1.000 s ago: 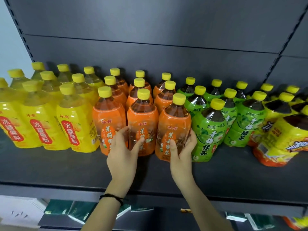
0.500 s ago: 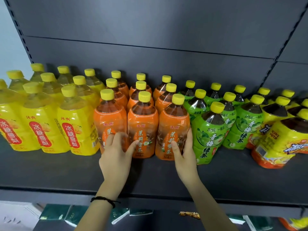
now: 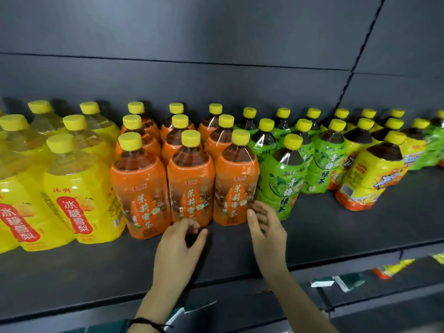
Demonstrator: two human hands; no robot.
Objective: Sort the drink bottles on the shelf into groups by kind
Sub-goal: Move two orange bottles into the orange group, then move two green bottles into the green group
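Head view: the orange-labelled bottles (image 3: 189, 181) stand upright in a block at mid-shelf, between the yellow bottles (image 3: 79, 200) and the green bottles (image 3: 281, 181); their long axes are vertical. The front row lies directly ahead of both hands. The left hand (image 3: 179, 246) is at the foot of the middle front bottle, fingers loosely curled and holding nothing; whether it touches is unclear. The right hand (image 3: 266, 227) is at the base of the right front bottle, fingers relaxed and part spread, gripping nothing. Both forearms reach up over the shelf (image 3: 72, 280) edge; neither hand is clearly nearer.
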